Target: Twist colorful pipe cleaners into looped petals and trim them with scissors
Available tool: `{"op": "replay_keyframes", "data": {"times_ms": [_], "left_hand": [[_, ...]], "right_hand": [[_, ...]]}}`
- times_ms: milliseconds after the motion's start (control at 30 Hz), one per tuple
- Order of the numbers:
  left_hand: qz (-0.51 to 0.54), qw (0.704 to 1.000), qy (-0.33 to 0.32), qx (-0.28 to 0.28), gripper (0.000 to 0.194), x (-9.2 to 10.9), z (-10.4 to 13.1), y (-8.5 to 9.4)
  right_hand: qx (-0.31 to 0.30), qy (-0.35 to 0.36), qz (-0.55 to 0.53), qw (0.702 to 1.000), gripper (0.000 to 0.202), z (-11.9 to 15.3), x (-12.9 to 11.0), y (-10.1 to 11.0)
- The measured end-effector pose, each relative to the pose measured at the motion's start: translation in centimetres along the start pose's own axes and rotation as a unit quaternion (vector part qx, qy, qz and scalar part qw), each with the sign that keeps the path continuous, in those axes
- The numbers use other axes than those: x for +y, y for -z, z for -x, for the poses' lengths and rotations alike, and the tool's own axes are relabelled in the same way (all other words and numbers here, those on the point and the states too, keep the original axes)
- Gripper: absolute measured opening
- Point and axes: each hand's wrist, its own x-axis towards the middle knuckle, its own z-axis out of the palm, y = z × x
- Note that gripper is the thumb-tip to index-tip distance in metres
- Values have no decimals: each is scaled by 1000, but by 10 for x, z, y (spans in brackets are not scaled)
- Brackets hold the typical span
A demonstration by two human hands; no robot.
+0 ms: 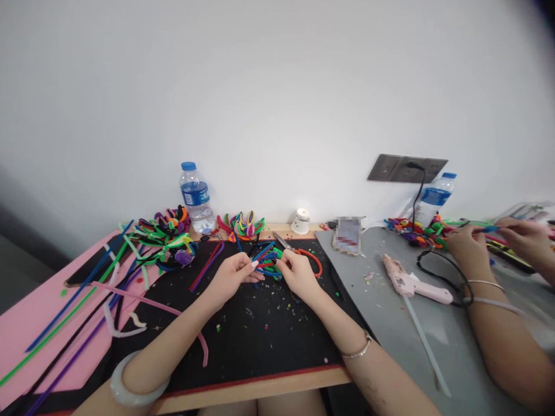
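Over the black mat (260,341), my left hand (229,277) pinches a small bundle of blue, green and red pipe cleaners (267,263) between thumb and fingers. My right hand (297,274) has its fingers closed on the right side of the same bundle. Scissors (310,257) with orange handles lie just behind my right hand. A bent red and purple pipe cleaner (208,266) rests left of my left hand. Behind the hands sits a colourful twisted pipe-cleaner piece (241,225).
Long loose pipe cleaners (71,312) and a phone (93,263) lie at left. Bottles (197,199) and a white cup (300,221) stand along the wall. At right are a pink glue gun (414,286) with its cord and another person's hands (470,248) holding pipe cleaners.
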Motion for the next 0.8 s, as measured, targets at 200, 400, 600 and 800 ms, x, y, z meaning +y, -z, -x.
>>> {"op": "replay_keyframes", "data": {"times_ms": [200, 400, 600, 800], "left_hand": [[4, 1000, -6, -17, 28, -3, 0, 1], [29, 999, 4, -14, 26, -4, -1, 2], [26, 999, 0, -20, 24, -1, 0, 0], [8, 999, -15, -42, 24, -1, 0, 3]], "right_hand": [[-30, -26, -76, 996, 20, -2, 0, 1], [-20, -41, -105, 993, 17, -2, 1, 2], [-2, -8, -32, 999, 19, -1, -2, 4], [-12, -3, -38, 999, 21, -2, 2, 4]]}}
